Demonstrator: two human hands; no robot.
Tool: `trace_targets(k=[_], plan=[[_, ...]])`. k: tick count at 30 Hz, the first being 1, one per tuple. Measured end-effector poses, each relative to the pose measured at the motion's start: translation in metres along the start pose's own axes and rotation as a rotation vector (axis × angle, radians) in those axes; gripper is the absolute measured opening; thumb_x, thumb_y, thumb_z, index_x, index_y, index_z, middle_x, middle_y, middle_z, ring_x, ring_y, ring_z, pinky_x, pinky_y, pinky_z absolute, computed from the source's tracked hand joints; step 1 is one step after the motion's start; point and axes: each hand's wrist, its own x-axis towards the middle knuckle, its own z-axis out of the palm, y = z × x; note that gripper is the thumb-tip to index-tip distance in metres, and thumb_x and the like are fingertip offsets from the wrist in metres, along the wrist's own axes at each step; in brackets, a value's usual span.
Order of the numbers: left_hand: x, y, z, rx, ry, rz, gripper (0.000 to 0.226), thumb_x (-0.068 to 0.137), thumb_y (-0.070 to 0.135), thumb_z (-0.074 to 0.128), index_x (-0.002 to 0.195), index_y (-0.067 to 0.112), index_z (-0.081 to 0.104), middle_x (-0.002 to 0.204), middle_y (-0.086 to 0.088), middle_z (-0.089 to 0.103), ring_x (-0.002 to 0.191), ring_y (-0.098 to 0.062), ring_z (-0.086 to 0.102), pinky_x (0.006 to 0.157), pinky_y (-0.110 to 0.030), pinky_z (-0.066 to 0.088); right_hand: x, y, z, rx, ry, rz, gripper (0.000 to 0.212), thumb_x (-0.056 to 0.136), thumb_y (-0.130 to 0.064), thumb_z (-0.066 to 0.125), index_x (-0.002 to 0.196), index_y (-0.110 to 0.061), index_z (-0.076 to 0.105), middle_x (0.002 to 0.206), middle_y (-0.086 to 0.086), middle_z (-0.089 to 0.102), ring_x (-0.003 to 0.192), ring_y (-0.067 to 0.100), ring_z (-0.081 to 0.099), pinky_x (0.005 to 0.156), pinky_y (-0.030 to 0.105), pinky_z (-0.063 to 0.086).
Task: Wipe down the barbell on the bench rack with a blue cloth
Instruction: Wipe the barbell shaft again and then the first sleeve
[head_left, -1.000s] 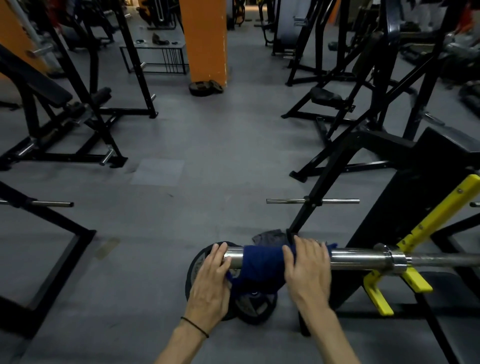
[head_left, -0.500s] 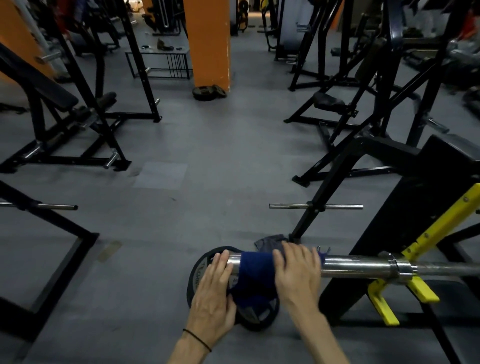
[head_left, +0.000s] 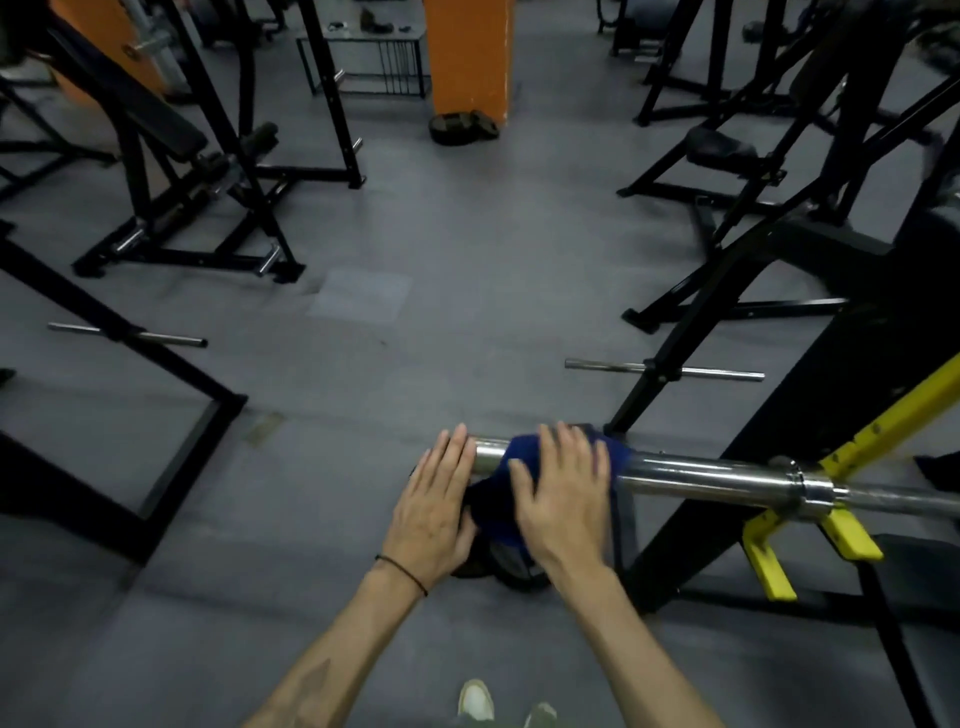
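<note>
The chrome barbell (head_left: 701, 475) lies across the yellow hooks of the bench rack (head_left: 852, 535), its bare sleeve end pointing left. A dark blue cloth (head_left: 491, 506) is draped over that sleeve near its tip and hangs down below it. My right hand (head_left: 566, 499) lies flat on top of the cloth, fingers spread over the sleeve and pressing the cloth onto it. My left hand (head_left: 436, 514) rests just left of it, straight fingers touching the sleeve's end and the cloth's edge.
A dark weight plate (head_left: 511, 569) sits on the grey floor under my hands. Black rack legs and a plate peg (head_left: 665, 370) stand right behind the bar. More black machines crowd left and back right, and an orange pillar (head_left: 467, 57) stands far back.
My right hand has slid the cloth leftward along the sleeve, away from the collar and closer to my left hand. The left hand stays at the sleeve's end.
</note>
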Motion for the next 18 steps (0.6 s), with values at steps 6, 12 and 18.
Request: trace_targets(k=[6, 12, 18], plan=[[-0.002, 0.007, -0.009, 0.048, -0.067, -0.051, 0.086, 0.076, 0.016, 0.053, 0.157, -0.002, 0.027, 0.166, -0.018, 0.021, 0.156, -0.033, 0.016, 0.122, -0.051, 0.028, 0.008, 0.011, -0.001, -0.008, -0.147, -0.383, 0.065, 0.103, -0.053, 0.035, 0.151, -0.012, 0.049, 0.155, 0.013, 0.048, 0.143, 0.031, 0.045, 0.122, 0.043, 0.021], [-0.010, 0.031, -0.006, 0.073, -0.138, -0.175, 0.099, 0.075, 0.027, 0.054, 0.160, 0.001, 0.013, 0.170, -0.013, 0.005, 0.158, -0.028, 0.004, 0.127, -0.040, 0.015, 0.007, 0.065, -0.025, -0.041, -0.029, 0.086, 0.071, 0.105, -0.057, 0.023, 0.137, -0.005, 0.059, 0.131, 0.015, 0.064, 0.126, 0.032, 0.053, 0.121, 0.049, 0.025], [-0.034, 0.026, -0.008, 0.033, -0.157, -0.137, 0.091, 0.078, 0.024, 0.052, 0.161, 0.004, 0.019, 0.171, -0.011, 0.007, 0.158, -0.026, 0.009, 0.127, -0.041, 0.015, -0.006, -0.035, 0.005, 0.069, -0.124, -0.241, 0.066, 0.104, -0.056, 0.029, 0.149, -0.013, 0.051, 0.157, 0.013, 0.045, 0.146, 0.030, 0.039, 0.126, 0.044, 0.015]])
